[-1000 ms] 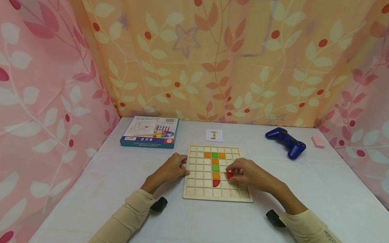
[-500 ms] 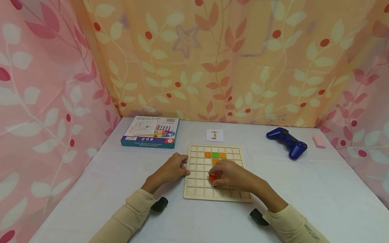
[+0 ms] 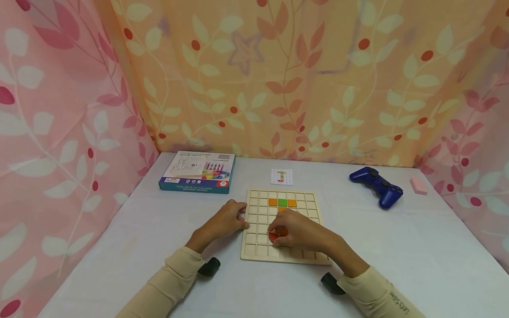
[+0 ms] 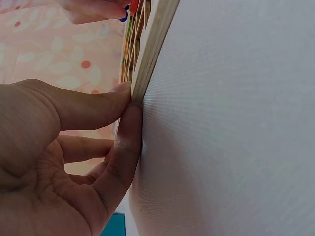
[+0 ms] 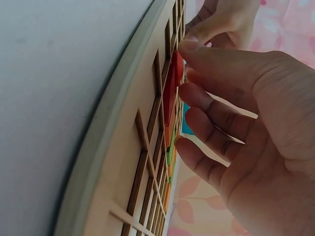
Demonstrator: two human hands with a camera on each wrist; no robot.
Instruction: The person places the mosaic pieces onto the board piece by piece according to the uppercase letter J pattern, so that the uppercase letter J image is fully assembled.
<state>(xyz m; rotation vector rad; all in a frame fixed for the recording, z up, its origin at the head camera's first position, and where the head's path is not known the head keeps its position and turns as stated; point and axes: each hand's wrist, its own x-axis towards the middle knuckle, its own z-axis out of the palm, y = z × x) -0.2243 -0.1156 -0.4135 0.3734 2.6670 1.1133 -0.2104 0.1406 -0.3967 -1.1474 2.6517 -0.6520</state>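
Observation:
A wooden grid board (image 3: 249, 251) lies on the table, with orange squares (image 3: 272, 202) and a green square (image 3: 282, 202) set in its upper cells. My left hand (image 3: 223, 221) grips the board's left edge, thumb and index fingertips meeting at the rim in the left wrist view. Over the lower middle cells, my right hand (image 3: 298, 230) holds a red quarter-round tile (image 3: 272, 237) between thumb and fingers. Beside that tile, the right wrist view shows another red tile (image 5: 169, 96) in the grid. From the head, the right hand covers several tiles of the column.
Behind the board lies a small pattern card (image 3: 281, 177). A boxed toy set (image 3: 196, 172) is at the back left. A blue game controller (image 3: 375, 187) and a pink block (image 3: 419, 186) lie at the right on the white-covered table (image 3: 139, 247).
My right hand has carried the red tile leftward from the board's right side to the cell beside the column's bottom. My left hand has stayed at the left edge.

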